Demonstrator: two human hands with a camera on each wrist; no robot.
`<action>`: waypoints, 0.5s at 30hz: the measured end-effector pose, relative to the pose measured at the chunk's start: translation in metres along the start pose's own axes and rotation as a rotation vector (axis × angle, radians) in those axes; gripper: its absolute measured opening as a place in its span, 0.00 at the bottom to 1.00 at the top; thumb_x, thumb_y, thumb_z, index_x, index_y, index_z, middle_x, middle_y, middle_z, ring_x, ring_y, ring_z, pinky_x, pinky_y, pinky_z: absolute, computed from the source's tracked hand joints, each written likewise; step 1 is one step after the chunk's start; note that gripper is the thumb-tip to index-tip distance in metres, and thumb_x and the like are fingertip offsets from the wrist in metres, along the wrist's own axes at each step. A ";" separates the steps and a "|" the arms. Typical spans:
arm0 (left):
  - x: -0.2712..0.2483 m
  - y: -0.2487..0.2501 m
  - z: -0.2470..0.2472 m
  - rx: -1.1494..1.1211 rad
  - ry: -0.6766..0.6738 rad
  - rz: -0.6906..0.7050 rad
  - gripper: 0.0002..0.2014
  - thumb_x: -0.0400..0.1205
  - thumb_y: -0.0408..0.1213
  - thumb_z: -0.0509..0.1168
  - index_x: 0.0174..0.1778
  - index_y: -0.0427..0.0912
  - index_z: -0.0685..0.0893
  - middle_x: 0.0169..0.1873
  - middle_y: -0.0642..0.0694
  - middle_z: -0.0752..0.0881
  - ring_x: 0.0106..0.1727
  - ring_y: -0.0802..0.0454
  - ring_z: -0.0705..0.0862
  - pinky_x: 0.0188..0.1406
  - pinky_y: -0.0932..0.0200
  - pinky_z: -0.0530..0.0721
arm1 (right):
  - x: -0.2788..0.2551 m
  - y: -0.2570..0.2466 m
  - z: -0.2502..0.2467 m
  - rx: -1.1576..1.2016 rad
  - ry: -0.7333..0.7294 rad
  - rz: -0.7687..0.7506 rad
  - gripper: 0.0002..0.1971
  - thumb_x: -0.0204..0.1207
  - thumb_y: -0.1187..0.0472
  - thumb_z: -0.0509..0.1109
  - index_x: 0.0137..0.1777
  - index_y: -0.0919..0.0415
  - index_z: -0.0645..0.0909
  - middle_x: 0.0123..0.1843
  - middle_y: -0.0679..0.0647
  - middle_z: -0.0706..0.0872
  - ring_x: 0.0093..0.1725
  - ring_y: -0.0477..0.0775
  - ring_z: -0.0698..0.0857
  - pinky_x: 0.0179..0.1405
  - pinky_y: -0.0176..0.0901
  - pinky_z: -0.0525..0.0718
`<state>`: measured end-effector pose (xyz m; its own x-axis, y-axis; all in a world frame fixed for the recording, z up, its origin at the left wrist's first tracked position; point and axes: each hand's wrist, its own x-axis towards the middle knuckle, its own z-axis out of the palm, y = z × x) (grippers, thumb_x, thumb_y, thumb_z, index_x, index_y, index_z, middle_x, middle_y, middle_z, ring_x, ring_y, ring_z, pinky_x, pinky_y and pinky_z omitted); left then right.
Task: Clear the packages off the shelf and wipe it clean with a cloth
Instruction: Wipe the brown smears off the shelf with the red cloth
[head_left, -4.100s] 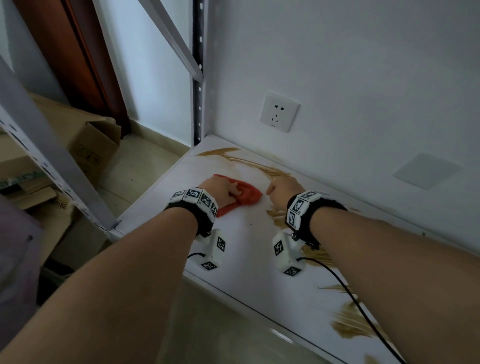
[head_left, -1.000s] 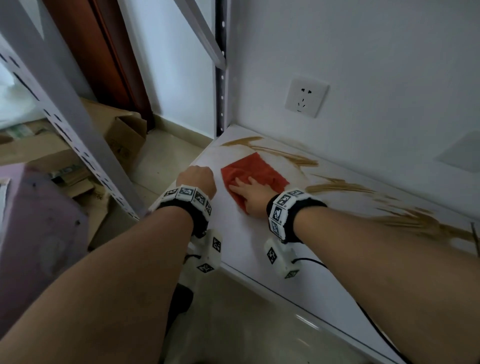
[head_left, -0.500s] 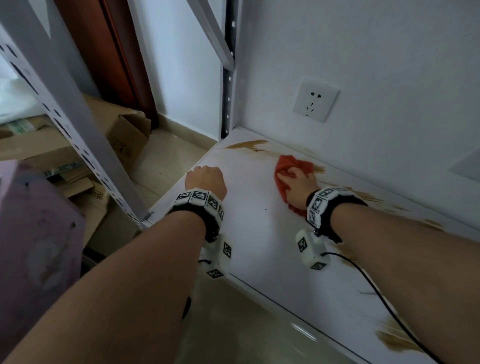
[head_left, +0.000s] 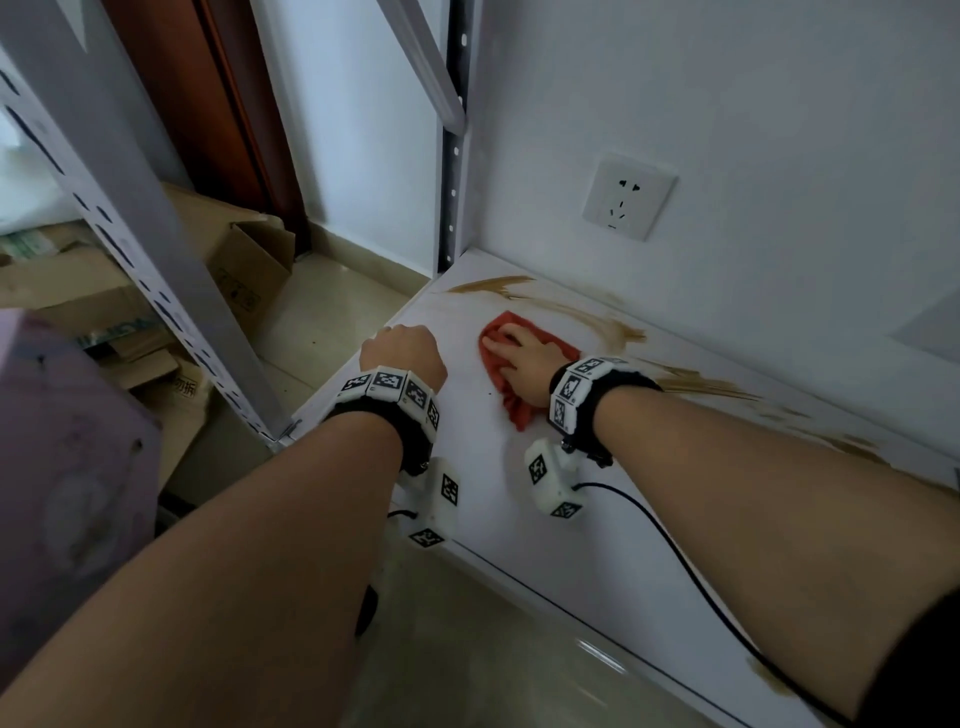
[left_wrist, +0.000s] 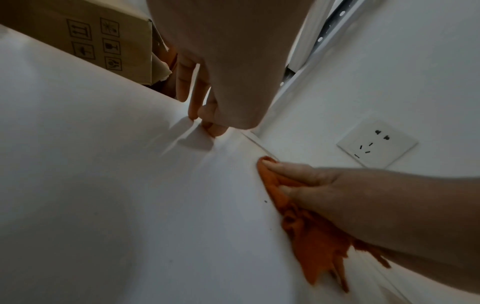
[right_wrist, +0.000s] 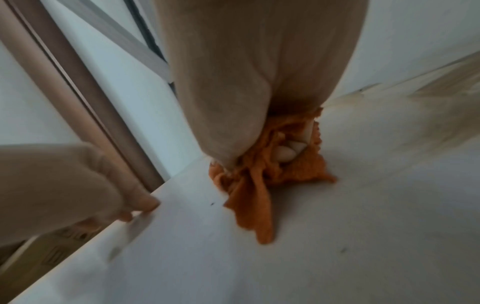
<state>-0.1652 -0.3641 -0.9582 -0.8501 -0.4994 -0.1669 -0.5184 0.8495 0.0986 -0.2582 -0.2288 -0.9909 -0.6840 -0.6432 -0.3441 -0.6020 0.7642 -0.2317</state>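
An orange-red cloth (head_left: 511, 408) lies bunched on the white shelf (head_left: 571, 545), near its left end. My right hand (head_left: 522, 356) presses down on it, and the right wrist view shows the fingertips (right_wrist: 287, 152) bent into the folds of the cloth (right_wrist: 254, 205). Brown smears (head_left: 613, 327) streak the board just behind the cloth and run right along the back wall (head_left: 701, 384). My left hand (head_left: 405, 351) is a curled fist holding nothing. It is propped on the shelf's left edge, fingertips (left_wrist: 207, 123) touching the board. No packages are on the shelf.
A wall socket (head_left: 628, 195) sits above the shelf's back edge. Perforated metal uprights stand at front left (head_left: 156, 270) and back left (head_left: 452, 156). Cardboard boxes (head_left: 244, 260) lie on the floor left of the shelf. A black cable (head_left: 675, 545) trails from my right wrist.
A second ago the cloth lay flat near the front. My right hand pushed it back toward the wall, bunching it, then slid it a little left. My left fist stayed put.
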 end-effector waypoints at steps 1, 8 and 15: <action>0.000 0.000 -0.001 -0.019 -0.008 -0.010 0.08 0.80 0.32 0.57 0.47 0.38 0.81 0.52 0.39 0.85 0.55 0.42 0.83 0.55 0.52 0.81 | -0.002 0.009 -0.006 -0.004 -0.021 0.041 0.31 0.81 0.63 0.59 0.82 0.47 0.56 0.84 0.51 0.53 0.72 0.66 0.72 0.69 0.52 0.73; 0.001 0.005 -0.003 -0.101 0.007 -0.032 0.08 0.79 0.32 0.57 0.34 0.39 0.75 0.47 0.40 0.86 0.47 0.43 0.83 0.48 0.55 0.80 | -0.047 0.056 -0.027 -0.091 -0.109 0.273 0.33 0.81 0.66 0.56 0.84 0.52 0.50 0.85 0.55 0.49 0.81 0.63 0.62 0.78 0.57 0.64; 0.004 -0.001 0.002 -0.220 0.028 -0.086 0.14 0.80 0.30 0.57 0.26 0.40 0.70 0.42 0.39 0.84 0.39 0.44 0.77 0.43 0.57 0.77 | -0.059 -0.003 -0.004 0.033 -0.150 -0.024 0.34 0.78 0.70 0.55 0.81 0.42 0.59 0.85 0.43 0.50 0.82 0.62 0.58 0.81 0.53 0.58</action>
<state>-0.1676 -0.3666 -0.9608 -0.8026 -0.5755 -0.1572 -0.5942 0.7474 0.2973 -0.2175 -0.1933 -0.9663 -0.5991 -0.6484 -0.4697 -0.6014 0.7517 -0.2706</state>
